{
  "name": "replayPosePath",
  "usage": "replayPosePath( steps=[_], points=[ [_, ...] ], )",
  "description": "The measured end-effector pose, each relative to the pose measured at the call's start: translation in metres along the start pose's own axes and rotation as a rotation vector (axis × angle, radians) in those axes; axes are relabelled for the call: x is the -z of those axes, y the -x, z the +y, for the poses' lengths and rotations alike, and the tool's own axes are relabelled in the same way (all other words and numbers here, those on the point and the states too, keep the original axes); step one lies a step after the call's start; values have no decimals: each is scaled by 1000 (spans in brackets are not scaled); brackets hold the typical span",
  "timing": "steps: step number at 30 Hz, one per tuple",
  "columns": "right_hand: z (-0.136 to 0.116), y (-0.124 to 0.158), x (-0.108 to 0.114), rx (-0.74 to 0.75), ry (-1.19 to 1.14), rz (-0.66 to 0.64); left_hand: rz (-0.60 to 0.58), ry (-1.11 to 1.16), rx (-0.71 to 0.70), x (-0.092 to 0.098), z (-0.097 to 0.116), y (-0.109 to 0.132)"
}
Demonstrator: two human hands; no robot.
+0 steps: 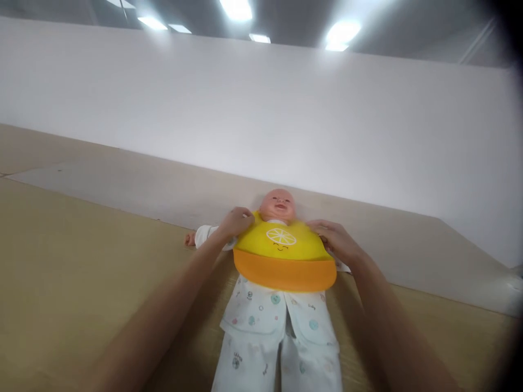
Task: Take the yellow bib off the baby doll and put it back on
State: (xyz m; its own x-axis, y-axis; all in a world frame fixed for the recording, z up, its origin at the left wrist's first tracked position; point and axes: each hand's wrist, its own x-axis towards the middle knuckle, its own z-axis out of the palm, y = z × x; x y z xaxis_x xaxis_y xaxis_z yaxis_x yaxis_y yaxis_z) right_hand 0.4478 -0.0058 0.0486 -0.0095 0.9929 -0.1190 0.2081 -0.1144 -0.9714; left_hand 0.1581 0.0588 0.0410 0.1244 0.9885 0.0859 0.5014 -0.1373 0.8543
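Two bare forearms, no sleeves, left hand [237,220], right hand [337,239]

Yellow bib [281,242] with an orange lower pocket and a white citrus-slice face printed on it. White doll clothes [265,321] dotted with small teal and pink prints. Pale tan wooden table [61,283], plain white wall [286,109] on the far side.

Both forearms reach forward, left hand [237,220] curled in a grip, right hand [335,239] laid flatter, fingers bent.
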Motion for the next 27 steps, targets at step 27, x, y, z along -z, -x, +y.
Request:
replayPosePath(
  steps=[27],
  points=[
    [-71,199,-5,524,289,117,54,-168,-390,56,114,196]
  ],
)
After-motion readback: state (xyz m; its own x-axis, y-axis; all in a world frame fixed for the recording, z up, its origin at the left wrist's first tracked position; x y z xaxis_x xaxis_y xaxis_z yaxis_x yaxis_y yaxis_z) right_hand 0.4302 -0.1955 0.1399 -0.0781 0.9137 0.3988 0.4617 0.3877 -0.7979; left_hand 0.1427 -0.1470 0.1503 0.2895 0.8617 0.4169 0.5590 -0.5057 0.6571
